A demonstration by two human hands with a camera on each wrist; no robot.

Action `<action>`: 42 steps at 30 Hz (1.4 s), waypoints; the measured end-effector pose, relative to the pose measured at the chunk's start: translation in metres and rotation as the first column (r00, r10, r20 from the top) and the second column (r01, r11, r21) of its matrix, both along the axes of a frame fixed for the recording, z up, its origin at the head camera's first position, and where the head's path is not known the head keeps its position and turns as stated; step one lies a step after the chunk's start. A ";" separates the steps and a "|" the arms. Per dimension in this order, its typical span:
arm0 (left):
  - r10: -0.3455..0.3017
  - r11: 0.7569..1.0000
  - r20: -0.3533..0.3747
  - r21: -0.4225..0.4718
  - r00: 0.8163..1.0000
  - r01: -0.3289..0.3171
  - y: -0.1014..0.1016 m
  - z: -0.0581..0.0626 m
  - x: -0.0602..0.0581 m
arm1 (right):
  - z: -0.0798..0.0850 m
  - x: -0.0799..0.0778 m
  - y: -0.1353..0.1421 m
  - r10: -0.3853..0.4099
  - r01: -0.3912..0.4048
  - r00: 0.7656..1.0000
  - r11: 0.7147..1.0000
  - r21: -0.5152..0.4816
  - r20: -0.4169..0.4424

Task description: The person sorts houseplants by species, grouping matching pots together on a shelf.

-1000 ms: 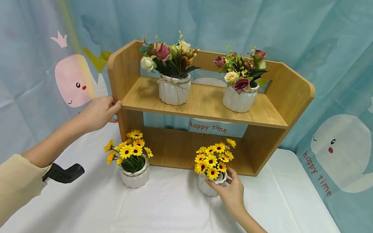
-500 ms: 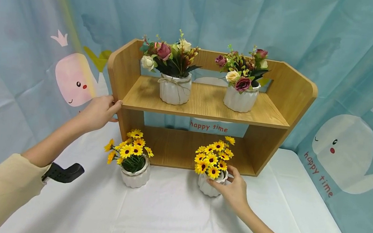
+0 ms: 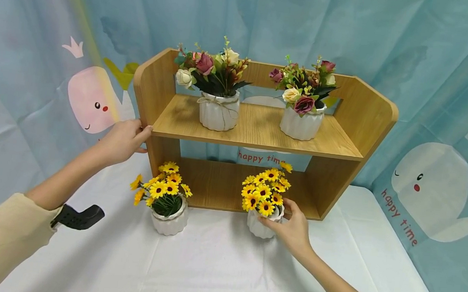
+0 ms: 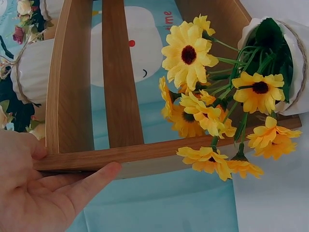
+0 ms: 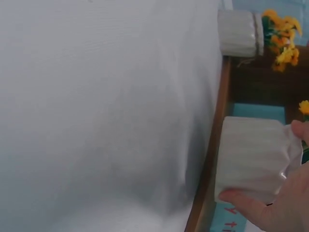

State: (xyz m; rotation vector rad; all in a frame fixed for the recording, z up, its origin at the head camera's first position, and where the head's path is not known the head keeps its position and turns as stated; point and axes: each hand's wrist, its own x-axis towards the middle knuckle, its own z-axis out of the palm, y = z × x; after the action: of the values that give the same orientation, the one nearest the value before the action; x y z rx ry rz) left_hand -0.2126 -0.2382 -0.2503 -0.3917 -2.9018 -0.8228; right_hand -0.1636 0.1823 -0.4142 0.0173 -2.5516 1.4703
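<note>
My left hand (image 3: 123,143) grips the left side panel of a two-tier wooden shelf (image 3: 259,141). In the left wrist view the thumb and fingers (image 4: 91,186) lie on either side of the panel's edge. My right hand (image 3: 294,231) holds a white ribbed flowerpot (image 3: 258,225) with yellow sunflowers by its rim, in front of the lower tier. From the right wrist view, the pot (image 5: 253,157) hangs slightly above the tablecloth. A similar sunflower pot (image 3: 169,223) stands on the cloth at the shelf's front left.
On the upper tier stand two white pots of roses, the left one (image 3: 219,115) tied with twine, the right one (image 3: 301,124) apart from it. White cloth (image 3: 207,272) covers the table. A blue printed curtain (image 3: 370,37) hangs behind and at the sides.
My right hand has raised the sunflower pot a little and brought it slightly left, toward the shelf. The left hand keeps its grip on the side panel.
</note>
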 end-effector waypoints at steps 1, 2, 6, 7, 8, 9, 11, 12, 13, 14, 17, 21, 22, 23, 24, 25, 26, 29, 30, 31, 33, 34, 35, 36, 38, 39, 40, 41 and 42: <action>0.002 1.000 0.000 -0.002 1.000 -0.002 0.000 0.000 0.000 | 0.001 -0.002 -0.001 0.003 -0.003 1.000 1.000 -0.001 -0.002; 0.001 1.000 0.000 -0.002 1.000 -0.001 0.000 0.000 0.001 | 0.002 -0.003 -0.003 0.005 -0.005 1.000 1.000 0.000 -0.005; 0.004 1.000 0.004 0.001 1.000 -0.004 -0.001 0.000 0.001 | 0.004 -0.010 -0.010 0.003 -0.003 1.000 1.000 0.007 -0.010; 0.004 1.000 0.002 0.000 1.000 -0.004 -0.001 0.001 0.001 | 0.005 -0.011 -0.012 0.004 -0.004 1.000 1.000 0.007 -0.009; 0.005 1.000 0.001 0.001 1.000 -0.005 -0.001 0.001 0.001 | 0.005 -0.013 -0.015 0.004 -0.004 1.000 1.000 0.011 -0.009; 0.007 1.000 0.001 0.000 1.000 -0.007 -0.001 0.001 0.001 | 0.006 -0.015 -0.017 0.003 -0.003 1.000 1.000 0.016 -0.009; 0.007 1.000 -0.002 0.000 1.000 -0.007 -0.001 0.001 0.001 | 0.006 -0.018 -0.021 0.002 -0.002 1.000 1.000 0.024 -0.008; 0.006 1.000 -0.004 -0.002 1.000 -0.006 -0.001 0.001 0.001 | 0.007 -0.020 -0.024 0.003 -0.002 1.000 1.000 0.030 -0.008; 0.006 1.000 -0.003 0.000 1.000 -0.006 -0.001 0.001 0.001 | 0.007 -0.021 -0.026 0.003 -0.003 1.000 0.999 0.033 -0.008; 0.006 1.000 -0.002 0.002 1.000 -0.006 -0.001 0.001 0.001 | 0.008 -0.023 -0.028 0.003 -0.003 1.000 0.999 0.037 -0.009; 0.004 1.000 -0.003 0.006 1.000 -0.004 -0.001 0.001 0.001 | 0.009 -0.028 -0.034 0.015 -0.015 1.000 0.999 0.039 -0.016; 0.005 1.000 -0.007 0.003 1.000 -0.005 -0.001 0.001 0.001 | 0.011 -0.034 -0.042 0.029 -0.028 0.999 0.999 0.034 -0.027; 0.005 1.000 -0.008 0.001 1.000 -0.005 -0.001 0.001 0.001 | 0.011 -0.035 -0.044 0.031 -0.030 0.999 0.999 0.032 -0.027; 0.005 1.000 -0.008 -0.001 1.000 -0.005 -0.001 0.002 0.001 | 0.011 -0.037 -0.046 0.032 -0.031 0.999 0.999 0.032 -0.029; 0.006 1.000 -0.008 -0.002 1.000 -0.006 0.000 0.002 0.001 | 0.011 -0.039 -0.048 0.034 -0.033 0.999 0.999 0.033 -0.032; 0.005 1.000 -0.008 0.001 1.000 -0.005 0.000 0.002 0.001 | 0.010 -0.041 -0.049 0.036 -0.035 0.999 0.999 0.031 -0.032; 0.006 1.000 -0.007 0.000 1.000 -0.006 0.000 0.002 0.001 | 0.010 -0.042 -0.051 0.041 -0.040 0.999 0.999 0.030 -0.034; 0.006 1.000 -0.001 0.005 1.000 -0.006 0.000 0.003 0.001 | 0.008 -0.047 -0.057 0.052 -0.051 0.998 0.998 0.026 -0.040; 0.006 1.000 0.000 0.006 1.000 -0.006 0.001 0.003 0.001 | 0.008 -0.048 -0.058 0.055 -0.054 0.998 0.998 0.026 -0.042; 0.005 1.000 0.001 0.007 1.000 -0.005 0.001 0.003 0.001 | 0.007 -0.049 -0.060 0.058 -0.058 0.997 0.998 0.021 -0.041; 0.005 1.000 0.001 0.009 1.000 -0.005 0.001 0.003 0.001 | 0.006 -0.052 -0.064 0.070 -0.069 0.996 0.998 0.011 -0.048; 0.006 1.000 0.001 0.009 1.000 -0.006 0.001 0.003 0.001 | 0.006 -0.053 -0.066 0.076 -0.076 0.996 0.997 0.007 -0.053; 0.006 1.000 0.000 0.008 1.000 -0.006 0.002 0.002 0.001 | 0.005 -0.054 -0.068 0.082 -0.082 0.995 0.997 0.005 -0.059; 0.006 1.000 0.000 0.008 1.000 -0.006 0.002 0.002 0.001 | 0.005 -0.055 -0.070 0.088 -0.088 0.994 0.996 -0.002 -0.063; 0.006 1.000 -0.001 0.007 1.000 -0.006 0.001 0.002 0.001 | 0.005 -0.057 -0.074 0.102 -0.103 0.992 0.995 -0.014 -0.068; 0.006 1.000 0.000 0.007 1.000 -0.006 0.001 0.002 0.001 | 0.006 -0.057 -0.076 0.107 -0.109 0.992 0.994 -0.021 -0.066; 0.006 1.000 0.001 0.006 1.000 -0.006 0.001 0.002 0.001 | 0.006 -0.058 -0.078 0.113 -0.115 0.992 0.993 -0.030 -0.064; 0.006 1.000 0.002 0.006 1.000 -0.006 0.001 0.002 0.001 | 0.007 -0.059 -0.080 0.117 -0.120 0.991 0.992 -0.036 -0.062; 0.006 1.000 0.004 0.008 1.000 -0.006 0.001 0.002 0.001 | 0.007 -0.060 -0.081 0.122 -0.125 0.991 0.991 -0.045 -0.060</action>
State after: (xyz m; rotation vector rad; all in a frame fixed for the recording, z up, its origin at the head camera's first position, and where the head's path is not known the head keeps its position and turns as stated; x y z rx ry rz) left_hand -0.2111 -0.2375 -0.2485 -0.3807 -2.9013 -0.8345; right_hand -0.2232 0.1008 -0.4073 0.2106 -2.5082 1.5518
